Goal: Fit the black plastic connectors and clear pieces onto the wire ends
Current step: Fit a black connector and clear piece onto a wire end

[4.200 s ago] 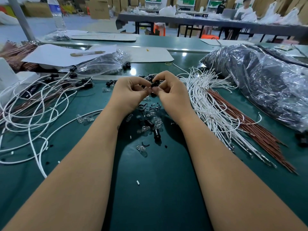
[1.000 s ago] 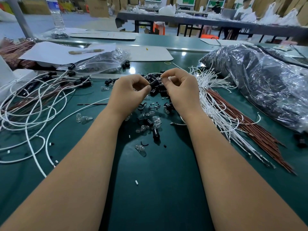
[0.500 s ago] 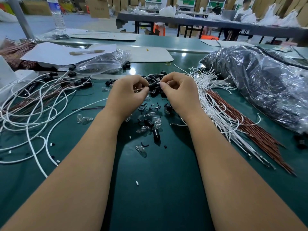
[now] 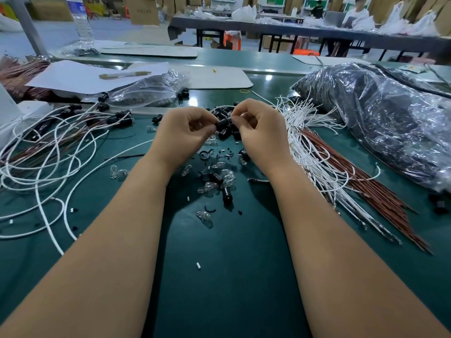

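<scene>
My left hand (image 4: 181, 134) pinches a black plastic connector (image 4: 222, 123) between thumb and fingers. My right hand (image 4: 262, 132) meets it from the right and pinches a thin white wire end (image 4: 225, 108) at the connector's mouth. Under both hands lies a scatter of loose black connectors (image 4: 226, 192) and clear pieces (image 4: 206, 190) on the green table (image 4: 219, 276). A bundle of bare white and brown wires (image 4: 324, 162) fans out to the right. Wires fitted with black connectors (image 4: 58, 140) lie tangled on the left.
A large clear bag of black parts (image 4: 380, 123) fills the right side. A smaller clear bag (image 4: 151, 90) and white paper with a pen (image 4: 80, 76) lie at the back left. A water bottle (image 4: 81, 20) stands behind. A person sits at a far table (image 4: 357, 13).
My hands stay together over the pile. The left hand has turned the black connector toward the right hand, whose fingers have closed in on the wire end at it.
</scene>
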The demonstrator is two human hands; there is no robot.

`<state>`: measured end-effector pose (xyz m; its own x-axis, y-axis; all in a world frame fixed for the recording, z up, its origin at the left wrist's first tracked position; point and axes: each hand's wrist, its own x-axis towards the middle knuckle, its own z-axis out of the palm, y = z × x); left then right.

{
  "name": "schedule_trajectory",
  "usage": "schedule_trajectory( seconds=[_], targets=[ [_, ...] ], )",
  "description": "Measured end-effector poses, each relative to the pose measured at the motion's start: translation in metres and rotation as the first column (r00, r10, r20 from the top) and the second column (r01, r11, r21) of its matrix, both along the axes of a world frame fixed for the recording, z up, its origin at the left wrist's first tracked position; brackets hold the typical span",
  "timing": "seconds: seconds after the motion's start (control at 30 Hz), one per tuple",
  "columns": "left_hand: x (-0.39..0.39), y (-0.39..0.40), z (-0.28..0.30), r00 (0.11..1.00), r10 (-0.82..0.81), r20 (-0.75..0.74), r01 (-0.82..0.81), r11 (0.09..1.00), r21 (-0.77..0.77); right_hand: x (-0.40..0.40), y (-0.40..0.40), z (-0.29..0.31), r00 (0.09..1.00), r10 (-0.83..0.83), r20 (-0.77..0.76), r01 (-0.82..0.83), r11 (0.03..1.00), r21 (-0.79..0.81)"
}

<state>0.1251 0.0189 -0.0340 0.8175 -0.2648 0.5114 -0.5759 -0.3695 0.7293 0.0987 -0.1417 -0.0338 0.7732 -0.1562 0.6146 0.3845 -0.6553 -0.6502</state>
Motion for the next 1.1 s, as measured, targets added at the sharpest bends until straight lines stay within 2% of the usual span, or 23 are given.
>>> schedule_trajectory(
  seconds=[0.33,0.6,0.73,0.93,1.1],
  targets=[
    [0.002,-0.001,-0.004,0.998,0.057,0.035,-0.058,0.998,0.025,-0.004,0.005,0.001,0.999,-0.032,0.037,0.036,0.992,-0.117],
    [0.005,-0.005,-0.006,0.957,0.215,0.192,-0.227,0.973,0.043,-0.008,0.012,0.006,0.993,-0.085,0.084,0.106,0.952,-0.288],
    [0.004,-0.003,-0.006,0.963,0.241,0.121,-0.24,0.971,-0.021,-0.008,0.018,0.003,0.994,-0.085,0.074,0.104,0.944,-0.313],
    [0.001,-0.009,-0.004,0.985,0.167,0.037,-0.165,0.985,-0.052,-0.006,0.021,0.0,0.998,-0.058,0.025,0.061,0.979,-0.195],
    [-0.001,-0.016,-0.001,0.993,0.095,-0.072,-0.105,0.982,-0.156,-0.004,0.024,0.0,0.997,-0.035,-0.068,0.04,0.997,0.069]
  ],
)
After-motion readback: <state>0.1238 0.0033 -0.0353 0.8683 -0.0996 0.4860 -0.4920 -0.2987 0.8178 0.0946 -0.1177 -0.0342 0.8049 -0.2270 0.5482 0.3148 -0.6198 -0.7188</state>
